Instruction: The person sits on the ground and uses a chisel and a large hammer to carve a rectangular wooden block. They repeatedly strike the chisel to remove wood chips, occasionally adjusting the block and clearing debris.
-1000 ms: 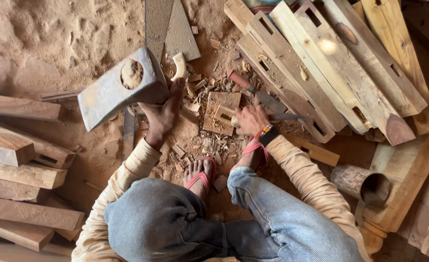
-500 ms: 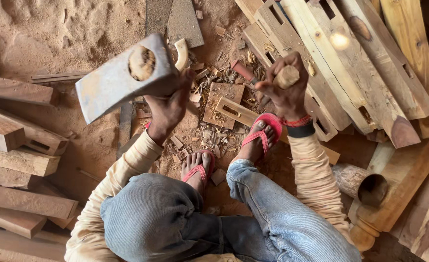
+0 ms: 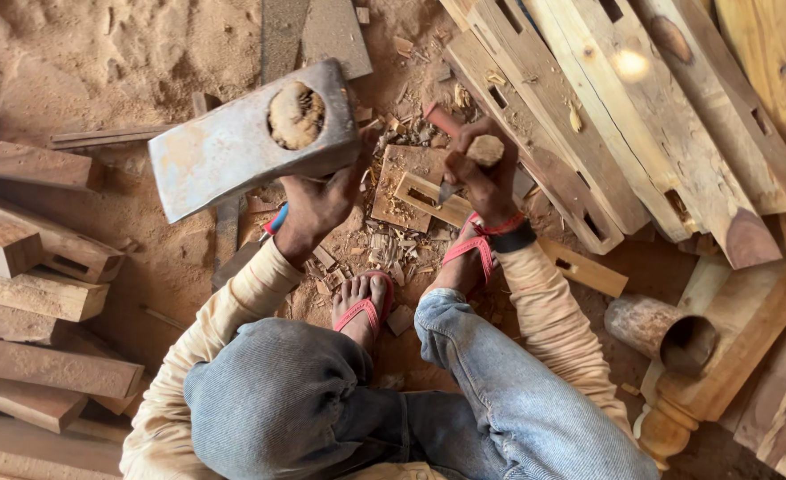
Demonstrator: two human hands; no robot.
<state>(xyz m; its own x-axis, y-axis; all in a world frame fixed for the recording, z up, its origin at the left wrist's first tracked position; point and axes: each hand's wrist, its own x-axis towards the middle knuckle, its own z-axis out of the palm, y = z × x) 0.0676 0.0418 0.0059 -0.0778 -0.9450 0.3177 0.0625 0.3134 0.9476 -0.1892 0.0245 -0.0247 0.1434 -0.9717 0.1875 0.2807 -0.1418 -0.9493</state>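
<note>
My left hand grips the handle of a heavy axe-like hammer; its grey metal head is raised toward the camera, above and left of the hand. My right hand is closed around a chisel with a round wooden handle top. The chisel stands on a small pale wooden block with a cut slot. The block lies on the ground among wood chips, just ahead of my feet in red sandals.
Long wooden beams with mortise slots lie slanted at the upper right. Short timber pieces are stacked at the left. A turned wooden leg lies at the lower right. The ground is sawdust-covered earth.
My right hand has risen from the ground with the chisel and set it on the slotted block. The hammer head has shifted right and closer to the camera.
</note>
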